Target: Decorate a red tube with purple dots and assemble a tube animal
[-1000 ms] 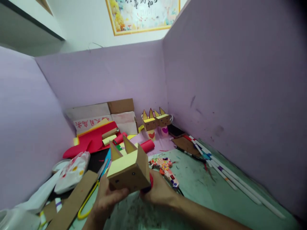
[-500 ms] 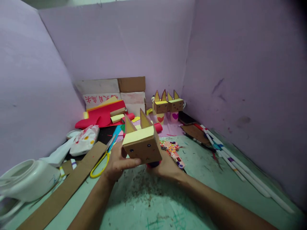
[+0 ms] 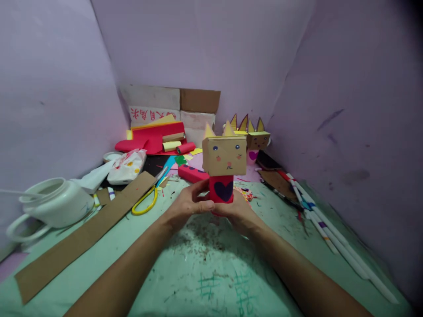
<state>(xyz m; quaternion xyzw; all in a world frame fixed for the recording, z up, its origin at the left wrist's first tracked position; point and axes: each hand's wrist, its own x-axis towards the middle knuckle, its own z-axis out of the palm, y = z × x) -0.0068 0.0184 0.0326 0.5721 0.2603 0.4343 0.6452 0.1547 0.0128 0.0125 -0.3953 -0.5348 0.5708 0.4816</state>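
A paper cat figure (image 3: 225, 155) stands upright between my hands, facing me. It has a tan cardboard box head with pointed ears, drawn eyes and pink cheeks, on a red tube body with a dark heart. My left hand (image 3: 191, 202) grips the lower body from the left, thumb across its front. From the right, my right hand (image 3: 239, 211) wraps round the base, its fingers partly hidden. Behind it are two similar figures, one with a pink body and magenta heart (image 3: 258, 143), the other mostly hidden.
Left lie a long cardboard strip (image 3: 86, 229), yellow-handled scissors (image 3: 145, 202) and a white teapot (image 3: 59, 202). Red paper (image 3: 158, 134) and a red tube (image 3: 191, 173) lie farther back. White rods (image 3: 343, 246) run along the right side, near purple walls.
The cat figure has tipped back from leaning toward me to upright, so its face and heart now show. My left hand has moved from its head down to its body. The view has shifted.
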